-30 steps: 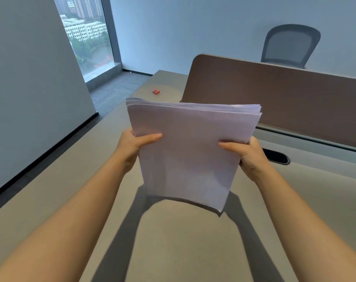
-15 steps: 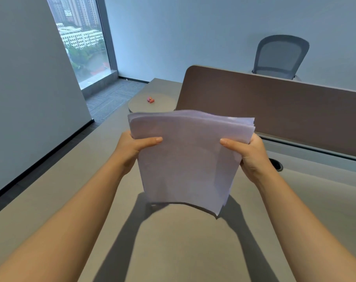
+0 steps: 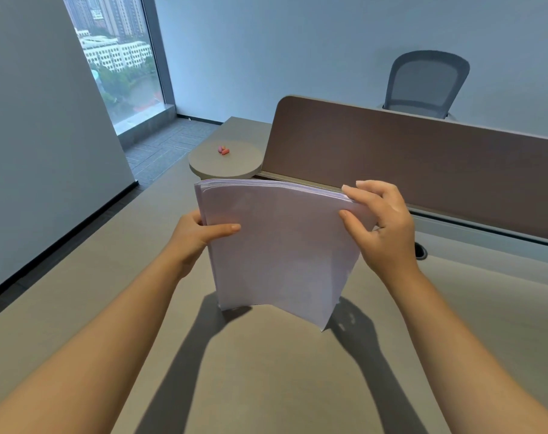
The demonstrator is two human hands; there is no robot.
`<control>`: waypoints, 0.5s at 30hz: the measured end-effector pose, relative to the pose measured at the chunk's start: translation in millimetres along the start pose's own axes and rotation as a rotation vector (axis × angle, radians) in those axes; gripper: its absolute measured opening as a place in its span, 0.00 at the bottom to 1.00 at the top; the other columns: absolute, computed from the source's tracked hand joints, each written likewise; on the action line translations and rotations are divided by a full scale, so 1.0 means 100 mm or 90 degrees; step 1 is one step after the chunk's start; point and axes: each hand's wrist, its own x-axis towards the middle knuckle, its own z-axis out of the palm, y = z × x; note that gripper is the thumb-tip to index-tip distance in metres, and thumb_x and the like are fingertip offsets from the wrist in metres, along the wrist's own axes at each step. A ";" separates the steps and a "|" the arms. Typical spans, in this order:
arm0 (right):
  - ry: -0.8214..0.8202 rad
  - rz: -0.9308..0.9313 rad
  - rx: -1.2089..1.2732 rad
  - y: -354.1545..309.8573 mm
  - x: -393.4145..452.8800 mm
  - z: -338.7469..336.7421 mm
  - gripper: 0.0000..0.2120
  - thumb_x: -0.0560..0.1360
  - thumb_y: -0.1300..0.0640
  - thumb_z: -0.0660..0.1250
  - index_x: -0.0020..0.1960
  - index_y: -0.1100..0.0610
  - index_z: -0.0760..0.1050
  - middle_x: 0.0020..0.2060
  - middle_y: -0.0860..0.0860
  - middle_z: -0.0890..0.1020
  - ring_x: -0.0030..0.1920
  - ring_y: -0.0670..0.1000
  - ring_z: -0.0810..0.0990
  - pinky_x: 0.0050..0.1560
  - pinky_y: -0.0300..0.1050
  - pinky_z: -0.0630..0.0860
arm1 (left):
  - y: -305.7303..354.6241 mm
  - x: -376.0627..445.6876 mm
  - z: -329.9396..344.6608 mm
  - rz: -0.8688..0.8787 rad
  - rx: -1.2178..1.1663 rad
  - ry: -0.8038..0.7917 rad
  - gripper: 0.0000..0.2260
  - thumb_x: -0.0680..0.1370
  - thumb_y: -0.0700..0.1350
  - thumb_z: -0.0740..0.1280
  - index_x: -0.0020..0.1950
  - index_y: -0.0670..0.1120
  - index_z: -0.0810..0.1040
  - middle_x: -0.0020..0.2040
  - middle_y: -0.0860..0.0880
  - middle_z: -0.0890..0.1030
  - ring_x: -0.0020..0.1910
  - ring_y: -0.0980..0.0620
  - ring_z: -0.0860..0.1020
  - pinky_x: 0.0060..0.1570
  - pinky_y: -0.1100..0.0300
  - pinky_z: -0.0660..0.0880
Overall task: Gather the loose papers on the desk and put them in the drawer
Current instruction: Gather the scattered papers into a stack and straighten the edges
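Left hand (image 3: 193, 236), right hand (image 3: 382, 225) clasp paper stack (image 3: 282, 245) upright on desk (image 3: 266, 371).

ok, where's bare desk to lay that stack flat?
Both hands, left hand and right hand, hold the stack of paper on edge. Bare desk lies between the forearms in front of the stack, and left of the left arm toward the desk edge. Tighter behind: the brown divider, cable hole, and round shelf with small pink pieces.

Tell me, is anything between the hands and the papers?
No. The left hand and right hand already grip the pale stack of loose white papers directly. No drawer is visible.
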 end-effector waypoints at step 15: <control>-0.016 -0.007 -0.029 -0.01 0.14 0.01 0.07 0.68 0.64 0.69 0.44 0.67 0.79 0.41 0.62 0.83 0.45 0.49 0.74 0.45 0.24 0.69 | -0.06 0.02 0.13 -0.054 0.077 0.056 0.18 0.70 0.31 0.68 0.59 0.37 0.75 0.45 0.47 0.80 0.44 0.48 0.78 0.43 0.62 0.77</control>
